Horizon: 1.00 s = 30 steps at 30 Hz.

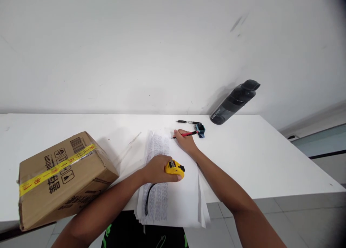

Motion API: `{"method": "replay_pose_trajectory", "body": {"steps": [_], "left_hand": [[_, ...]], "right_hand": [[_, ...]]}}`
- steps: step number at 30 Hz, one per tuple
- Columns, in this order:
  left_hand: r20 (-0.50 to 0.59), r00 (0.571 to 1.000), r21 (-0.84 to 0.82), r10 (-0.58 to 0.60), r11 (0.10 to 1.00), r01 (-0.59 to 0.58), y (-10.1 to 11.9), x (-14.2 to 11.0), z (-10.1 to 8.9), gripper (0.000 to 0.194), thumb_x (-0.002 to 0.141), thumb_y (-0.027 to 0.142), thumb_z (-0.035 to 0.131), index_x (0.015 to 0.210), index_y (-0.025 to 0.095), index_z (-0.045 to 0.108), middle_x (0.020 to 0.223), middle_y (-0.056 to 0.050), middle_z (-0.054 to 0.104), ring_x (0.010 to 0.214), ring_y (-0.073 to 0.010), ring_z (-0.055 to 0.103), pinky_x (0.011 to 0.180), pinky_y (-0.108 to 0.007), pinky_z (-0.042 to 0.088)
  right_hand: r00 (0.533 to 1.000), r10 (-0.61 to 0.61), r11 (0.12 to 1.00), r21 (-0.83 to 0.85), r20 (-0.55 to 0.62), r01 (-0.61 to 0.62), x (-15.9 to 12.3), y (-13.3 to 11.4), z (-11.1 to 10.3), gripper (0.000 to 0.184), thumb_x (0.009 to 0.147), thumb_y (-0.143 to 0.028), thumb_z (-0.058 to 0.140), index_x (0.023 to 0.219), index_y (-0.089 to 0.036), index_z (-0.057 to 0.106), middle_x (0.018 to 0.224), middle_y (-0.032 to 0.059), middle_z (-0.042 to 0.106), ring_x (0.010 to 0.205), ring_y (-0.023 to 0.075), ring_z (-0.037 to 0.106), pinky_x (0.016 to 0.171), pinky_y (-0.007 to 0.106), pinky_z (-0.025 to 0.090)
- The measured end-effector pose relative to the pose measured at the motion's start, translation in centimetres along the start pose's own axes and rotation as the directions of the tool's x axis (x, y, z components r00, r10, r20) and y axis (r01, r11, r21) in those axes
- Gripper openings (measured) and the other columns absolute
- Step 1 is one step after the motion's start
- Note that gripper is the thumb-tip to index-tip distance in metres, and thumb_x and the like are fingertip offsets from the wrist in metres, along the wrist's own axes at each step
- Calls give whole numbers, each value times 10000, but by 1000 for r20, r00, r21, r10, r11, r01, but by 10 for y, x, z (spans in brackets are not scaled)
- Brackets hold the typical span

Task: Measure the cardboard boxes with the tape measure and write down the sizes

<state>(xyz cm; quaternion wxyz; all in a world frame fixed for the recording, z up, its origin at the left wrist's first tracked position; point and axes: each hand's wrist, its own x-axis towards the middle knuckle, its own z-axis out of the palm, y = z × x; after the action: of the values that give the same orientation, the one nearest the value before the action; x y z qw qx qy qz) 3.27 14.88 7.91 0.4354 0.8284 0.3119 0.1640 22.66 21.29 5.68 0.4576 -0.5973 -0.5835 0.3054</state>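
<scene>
My left hand (157,169) is closed round a yellow tape measure (175,169), over the middle of a stack of paper (183,201). A black wrist strap (147,201) trails from it down the sheet. Dense handwriting in columns covers the left part of the top sheet; its right part is blank. My right hand (184,140) pinches a red and black pen (189,133), with the tip at the upper part of the paper, just right of the written columns. The stack overhangs the table's front edge.
A taped cardboard box (62,176) stands at left, beside my left forearm. Beyond my right hand are a black pen (188,122) and a small dark teal case (200,129). A dark bottle (234,102) stands near the wall on the white table (251,150).
</scene>
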Motion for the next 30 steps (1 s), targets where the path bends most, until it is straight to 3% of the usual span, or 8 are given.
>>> {"method": "replay_pose_trajectory", "body": {"steps": [5, 14, 20, 25, 30], "left_hand": [[9, 1000, 11, -8, 1000, 8, 3, 1, -1, 372, 742, 549, 676, 699, 188, 596, 668, 17, 599, 644, -145, 561, 714, -293, 422], [-3, 1000, 20, -9, 1000, 9, 3, 1, -1, 391, 723, 559, 682, 683, 187, 569, 653, 10, 596, 635, -154, 572, 657, -283, 423], [-17, 999, 22, -27, 999, 27, 3, 0, 0, 395, 709, 565, 687, 691, 186, 580, 661, 4, 622, 633, -160, 587, 612, -274, 423], [-35, 998, 146, 60, 988, -54, 4, -3, 3, 397, 738, 582, 660, 696, 194, 583, 668, 2, 624, 639, -160, 594, 679, -304, 463], [-181, 956, 388, 231, 910, -147, 2, -3, 15, 371, 757, 539, 653, 912, 205, 617, 837, -40, 692, 781, -213, 652, 756, -368, 500]], "right_hand": [[1000, 1, 1000, -6, -6, -1, -1, 2, 0, 363, 845, -452, 508, 588, -205, 578, 602, -6, 564, 656, 173, 527, 682, 309, 410], [999, 23, 999, -26, -34, -24, -1, 6, -1, 365, 861, -439, 505, 595, -202, 582, 529, -30, 487, 566, 151, 468, 590, 291, 383], [999, -20, 995, -93, -39, 16, 1, 11, 0, 377, 890, -435, 459, 619, -203, 582, 546, -19, 525, 562, 155, 497, 573, 283, 402], [985, -111, 982, -170, -132, 88, 5, 11, 5, 414, 943, -471, 370, 675, -211, 549, 696, 28, 631, 722, 189, 589, 686, 294, 441], [963, -249, 923, -329, -108, 202, 6, 0, 11, 316, 962, -430, 385, 1012, -210, 607, 1037, 63, 663, 929, 202, 614, 789, 287, 443]]}}
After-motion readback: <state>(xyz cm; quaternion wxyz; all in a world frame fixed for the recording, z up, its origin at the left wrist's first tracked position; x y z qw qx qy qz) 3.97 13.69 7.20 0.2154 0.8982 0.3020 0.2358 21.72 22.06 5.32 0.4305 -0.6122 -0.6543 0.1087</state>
